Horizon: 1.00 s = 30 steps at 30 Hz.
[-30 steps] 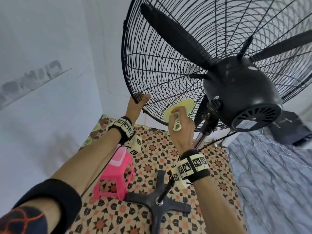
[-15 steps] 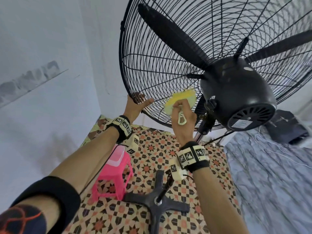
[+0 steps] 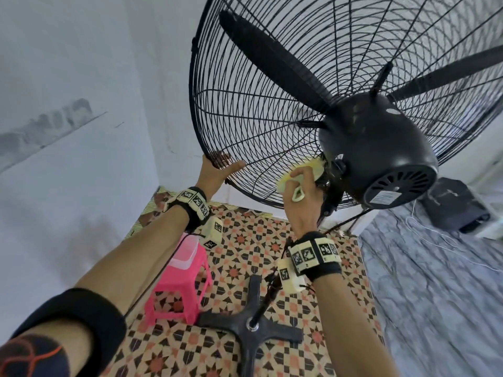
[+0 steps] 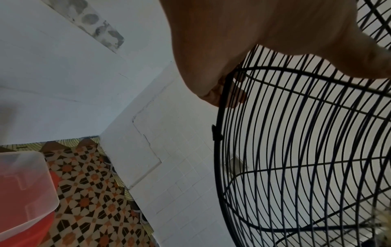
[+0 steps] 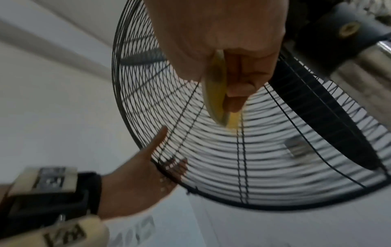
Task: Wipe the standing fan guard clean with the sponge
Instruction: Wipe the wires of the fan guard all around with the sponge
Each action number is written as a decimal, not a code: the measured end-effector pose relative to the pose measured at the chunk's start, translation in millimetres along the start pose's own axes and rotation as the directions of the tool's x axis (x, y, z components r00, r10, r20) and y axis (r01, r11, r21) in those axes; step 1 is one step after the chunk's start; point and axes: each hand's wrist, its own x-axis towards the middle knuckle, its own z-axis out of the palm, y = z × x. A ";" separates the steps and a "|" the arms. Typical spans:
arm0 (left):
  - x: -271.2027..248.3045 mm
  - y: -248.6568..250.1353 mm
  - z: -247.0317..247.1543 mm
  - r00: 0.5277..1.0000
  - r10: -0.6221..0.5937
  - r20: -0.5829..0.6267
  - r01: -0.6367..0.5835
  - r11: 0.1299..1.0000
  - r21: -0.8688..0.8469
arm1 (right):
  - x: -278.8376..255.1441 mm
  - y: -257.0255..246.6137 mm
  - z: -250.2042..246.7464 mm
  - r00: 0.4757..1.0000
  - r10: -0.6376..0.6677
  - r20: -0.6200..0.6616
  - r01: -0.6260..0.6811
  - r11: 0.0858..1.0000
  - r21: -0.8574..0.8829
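Observation:
A large black wire fan guard (image 3: 261, 110) fills the upper head view, seen from behind, with the black motor housing (image 3: 381, 156) at right. My left hand (image 3: 217, 170) grips the guard's lower left rim, fingers hooked through the wires (image 5: 169, 165) and thumb outside. My right hand (image 3: 302, 194) grips the pale handle of a yellow sponge (image 3: 302, 172) and holds it against the rear wires just left of the motor. In the right wrist view the sponge's handle (image 5: 216, 93) sits between thumb and curled fingers. The left wrist view shows the rim (image 4: 220, 150) under my palm.
The fan's black cross base (image 3: 253, 330) and pole stand on a patterned tile floor (image 3: 245, 257). A pink plastic stool (image 3: 179, 289) with a clear lid on it stands left of the base. White walls meet in a corner behind. A grey marbled surface (image 3: 435, 295) lies at right.
My right hand has slid the sponge up and to the right across the rear guard, toward the motor. The left hand has stayed on the rim.

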 end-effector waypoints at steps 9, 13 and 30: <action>-2.4 2.1 0.8 1.000 0.002 0.024 -0.003 1.000 0.006 | 19.1 -26.6 -7.7 0.991 -0.074 0.115 0.095 0.976 -0.194; -3.2 3.8 -1.2 1.000 -0.010 0.009 0.010 1.000 0.011 | 13.4 -20.5 -10.3 0.994 -0.005 0.111 0.034 0.964 -0.265; -4.5 7.0 1.7 0.999 -0.006 0.034 0.006 1.000 -0.021 | 29.7 -55.5 -11.1 0.978 -0.034 0.207 0.124 0.889 -0.440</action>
